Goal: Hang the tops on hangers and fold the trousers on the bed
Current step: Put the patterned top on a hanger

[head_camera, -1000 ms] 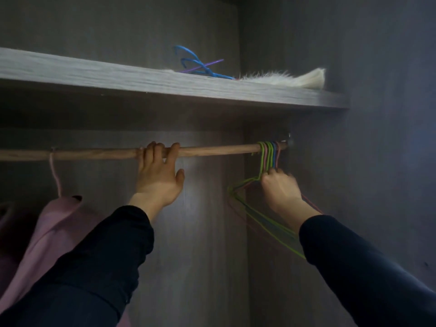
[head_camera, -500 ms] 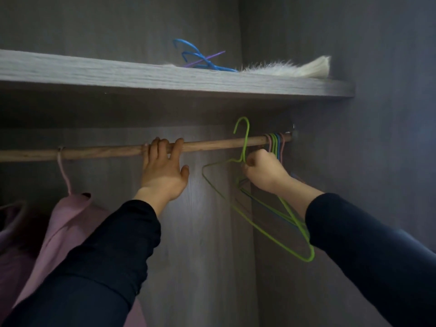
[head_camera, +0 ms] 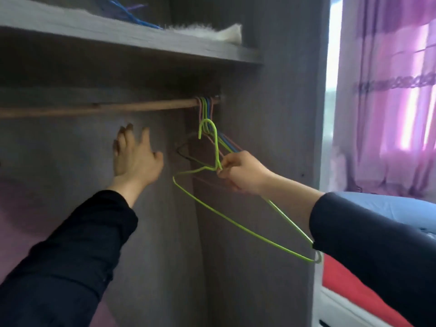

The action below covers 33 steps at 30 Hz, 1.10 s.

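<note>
Pinching green hanger (head_camera: pixel 216 147), R hand (head_camera: pixel 243 173) | hook up | axis down-right

We record a grey wooden shelf (head_camera: pixel 94 27) at 11 o'clock, with a white furry item (head_camera: pixel 207 31) lying on its right end. A wooden rod (head_camera: pixel 118 109) runs beneath it. At 2 o'clock, purple curtains (head_camera: pixel 389 90) hang beside a bright window strip (head_camera: pixel 332 67).

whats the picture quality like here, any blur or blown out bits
Head view: the wardrobe interior is dim; the left hand is motion-blurred; the green hanger in the right hand reads fairly sharp; the window strip beside the purple curtain is blown out white.
</note>
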{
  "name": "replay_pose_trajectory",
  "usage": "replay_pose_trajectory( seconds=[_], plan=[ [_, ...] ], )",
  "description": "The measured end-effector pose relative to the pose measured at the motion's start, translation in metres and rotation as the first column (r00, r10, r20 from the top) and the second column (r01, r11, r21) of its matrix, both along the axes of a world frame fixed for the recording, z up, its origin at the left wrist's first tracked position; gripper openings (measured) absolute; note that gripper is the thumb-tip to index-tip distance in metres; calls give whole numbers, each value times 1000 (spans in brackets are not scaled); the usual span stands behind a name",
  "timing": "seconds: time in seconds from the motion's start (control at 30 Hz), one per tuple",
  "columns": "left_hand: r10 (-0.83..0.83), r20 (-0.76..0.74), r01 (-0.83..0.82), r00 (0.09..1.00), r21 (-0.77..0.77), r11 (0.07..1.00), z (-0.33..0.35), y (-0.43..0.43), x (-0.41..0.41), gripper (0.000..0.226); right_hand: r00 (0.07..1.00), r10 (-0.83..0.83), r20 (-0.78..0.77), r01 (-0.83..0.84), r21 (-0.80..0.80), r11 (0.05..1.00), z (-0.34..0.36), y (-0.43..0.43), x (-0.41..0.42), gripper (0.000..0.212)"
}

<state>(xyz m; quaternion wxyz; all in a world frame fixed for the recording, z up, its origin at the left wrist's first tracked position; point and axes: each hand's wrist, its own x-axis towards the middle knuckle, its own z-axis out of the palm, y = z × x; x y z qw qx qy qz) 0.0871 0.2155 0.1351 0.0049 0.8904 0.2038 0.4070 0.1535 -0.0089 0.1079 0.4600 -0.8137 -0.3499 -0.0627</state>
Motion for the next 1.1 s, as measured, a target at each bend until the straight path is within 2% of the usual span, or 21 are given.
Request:
replay_pose_trajectory(
  seconds=[0.1, 0.23, 0.47, 0.63, 0.8, 1.0, 1.1],
  plan=[
    [-159, -6, 159, 987, -58, 986, -27, -64, 11, 51, 998, -45, 41, 50, -109, 993, -7, -60, -14, 23],
    [-334, 71, 341, 940, -129, 931, -62, -159, 18, 39, 998, -62, 15, 64, -285, 956, -19, -159, -29, 36],
    [-541, 136, 547, 830, -9, 837, -127, -367, 20, 32, 975, -147, -166, 52, -475, 878, -65, -379, -46, 32],
    [-646, -46, 631, 762, -174, 756, -172, -529, 49, 33, 924, -323, -205, 169, -538, 826, -108, -533, -47, 29],
    [-754, -211, 684, 622, -321, 655, -211, -685, 94, 32, 837, -517, -178, 341, -570, 748, -145, -666, -40, 31],
    [-848, -321, 805, 422, -297, 513, -251, -855, 150, 33, 723, -679, -130, 519, -548, 656, -179, -809, -19, 8],
    [-885, -334, 836, 325, -336, 433, -271, -930, 185, 33, 643, -736, -211, 583, -488, 649, -196, -877, 1, 12]
  ],
)
